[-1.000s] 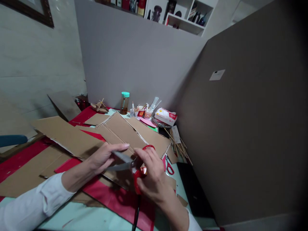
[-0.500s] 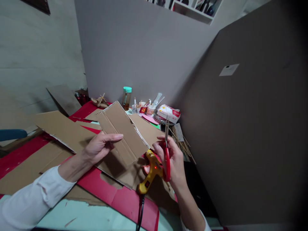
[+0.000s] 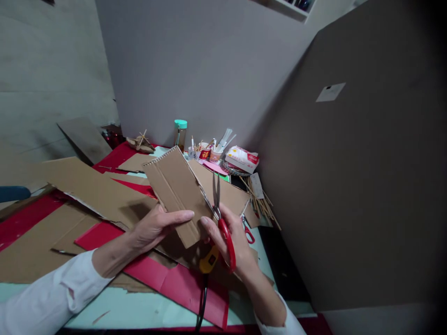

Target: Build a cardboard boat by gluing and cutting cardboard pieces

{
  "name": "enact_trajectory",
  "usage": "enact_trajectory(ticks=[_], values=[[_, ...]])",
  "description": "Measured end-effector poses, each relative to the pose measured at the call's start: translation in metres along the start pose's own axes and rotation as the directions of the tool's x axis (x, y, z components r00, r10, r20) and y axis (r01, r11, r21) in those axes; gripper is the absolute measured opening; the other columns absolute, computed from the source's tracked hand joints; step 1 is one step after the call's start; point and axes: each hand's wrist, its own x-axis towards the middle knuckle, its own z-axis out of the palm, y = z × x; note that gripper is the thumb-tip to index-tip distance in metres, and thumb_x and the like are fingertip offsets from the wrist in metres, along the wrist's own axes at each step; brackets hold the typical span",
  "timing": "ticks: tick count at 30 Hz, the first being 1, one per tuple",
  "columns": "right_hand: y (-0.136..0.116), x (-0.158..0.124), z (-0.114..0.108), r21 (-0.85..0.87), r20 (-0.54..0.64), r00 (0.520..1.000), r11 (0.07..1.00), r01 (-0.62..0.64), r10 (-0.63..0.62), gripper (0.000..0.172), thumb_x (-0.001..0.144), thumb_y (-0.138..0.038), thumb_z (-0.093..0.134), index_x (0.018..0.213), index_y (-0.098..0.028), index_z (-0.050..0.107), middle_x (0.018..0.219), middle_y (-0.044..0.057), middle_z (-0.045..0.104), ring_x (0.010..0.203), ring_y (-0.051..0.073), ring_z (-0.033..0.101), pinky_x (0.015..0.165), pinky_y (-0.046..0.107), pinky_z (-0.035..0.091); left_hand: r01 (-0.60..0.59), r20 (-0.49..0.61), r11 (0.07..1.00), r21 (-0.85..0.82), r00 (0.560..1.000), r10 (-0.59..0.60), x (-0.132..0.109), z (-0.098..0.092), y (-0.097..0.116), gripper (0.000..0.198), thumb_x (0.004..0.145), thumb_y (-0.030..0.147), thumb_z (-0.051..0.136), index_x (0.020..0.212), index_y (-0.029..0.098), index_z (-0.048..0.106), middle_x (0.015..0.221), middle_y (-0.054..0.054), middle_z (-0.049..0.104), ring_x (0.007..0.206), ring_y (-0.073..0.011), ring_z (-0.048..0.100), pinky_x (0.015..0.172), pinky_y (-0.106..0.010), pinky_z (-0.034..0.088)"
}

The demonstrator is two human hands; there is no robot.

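My left hand (image 3: 159, 225) grips a rectangular piece of cardboard (image 3: 178, 190) near its lower left edge, thumb on top. The piece is tilted up, with fold creases along it and a ragged right edge. My right hand (image 3: 230, 237) is closed around red-handled scissors (image 3: 226, 242), their blades pointing up and slightly apart beside the cardboard's right edge. The right thumb is at the piece's lower right corner; whether it presses on it I cannot tell. Below the hands lies a yellow glue gun (image 3: 209, 260), mostly hidden, with its black cord running toward me.
Large cardboard sheets (image 3: 87, 186) and red card (image 3: 188, 288) cover the pale green table (image 3: 139, 311). A second pair of red scissors (image 3: 249, 235) lies at right, near wooden sticks (image 3: 263, 204). Behind stand a bottle (image 3: 180, 134), cups of tools (image 3: 204, 152) and a tissue pack (image 3: 241, 159).
The right hand with the scissors has moved left, up against the cardboard's right edge. The cardboard has shifted slightly right. The glue gun is now mostly covered, and the second scissors show.
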Motion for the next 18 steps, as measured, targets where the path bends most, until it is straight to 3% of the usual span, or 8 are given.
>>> enact_trajectory(ticks=[4, 7, 10, 14, 18], values=[[-0.008, 0.0, -0.012, -0.075, -0.047, 0.999, 0.997, 0.002, -0.006, 0.028, 0.089, -0.042, 0.068, 0.103, -0.021, 0.058, 0.075, -0.003, 0.058, 0.065, 0.013, 0.053, 0.062, 0.024, 0.043, -0.059, -0.134, 0.998, 0.001, 0.989, 0.059, 0.002, -0.007, 0.015, 0.03, 0.056, 0.019, 0.092, 0.084, 0.018, 0.082, 0.094, -0.008, 0.083, 0.083, -0.0252, 0.076, 0.076, -0.03, 0.063], [-0.014, -0.002, -0.022, -0.151, 0.058, 0.998, 0.988, -0.027, 0.036, 0.033, 0.088, -0.044, 0.067, 0.109, -0.02, 0.058, 0.085, 0.001, 0.061, 0.072, 0.016, 0.057, 0.066, 0.027, 0.044, -0.127, -0.257, 0.992, 0.0, 0.959, 0.122, 0.009, -0.02, 0.032, 0.02, 0.052, 0.01, 0.089, 0.066, 0.022, 0.079, 0.077, -0.002, 0.082, 0.072, -0.0183, 0.074, 0.069, -0.021, 0.061], [-0.018, -0.005, -0.025, -0.22, 0.165, 0.983, 0.975, -0.038, 0.076, 0.033, 0.089, -0.046, 0.066, 0.11, -0.022, 0.058, 0.089, 0.002, 0.064, 0.077, 0.018, 0.058, 0.068, 0.028, 0.044, -0.154, -0.328, 0.988, 0.004, 0.933, 0.147, 0.012, -0.03, 0.042, 0.021, 0.051, 0.006, 0.086, 0.06, 0.023, 0.078, 0.067, -0.001, 0.079, 0.065, -0.0163, 0.071, 0.062, -0.02, 0.06], [-0.023, -0.006, -0.019, -0.36, 0.21, 0.974, 0.933, -0.007, 0.089, 0.032, 0.087, -0.051, 0.069, 0.097, -0.022, 0.06, 0.081, -0.001, 0.059, 0.072, 0.016, 0.05, 0.065, 0.027, 0.037, -0.166, -0.341, 0.986, 0.013, 0.926, 0.16, 0.011, -0.032, 0.043, 0.019, 0.049, 0.009, 0.087, 0.062, 0.022, 0.079, 0.067, -0.002, 0.079, 0.063, -0.0155, 0.07, 0.062, -0.021, 0.06], [-0.029, -0.006, -0.014, -0.403, 0.217, 0.971, 0.915, -0.007, 0.103, 0.035, 0.084, -0.053, 0.072, 0.092, -0.021, 0.061, 0.074, -0.005, 0.053, 0.068, 0.014, 0.043, 0.061, 0.026, 0.031, -0.158, -0.27, 0.987, 0.038, 0.949, 0.162, 0.006, -0.026, 0.038, 0.023, 0.047, 0.012, 0.091, 0.047, 0.02, 0.07, 0.054, 0.001, 0.07, 0.052, -0.011, 0.06, 0.05, -0.019, 0.054]])
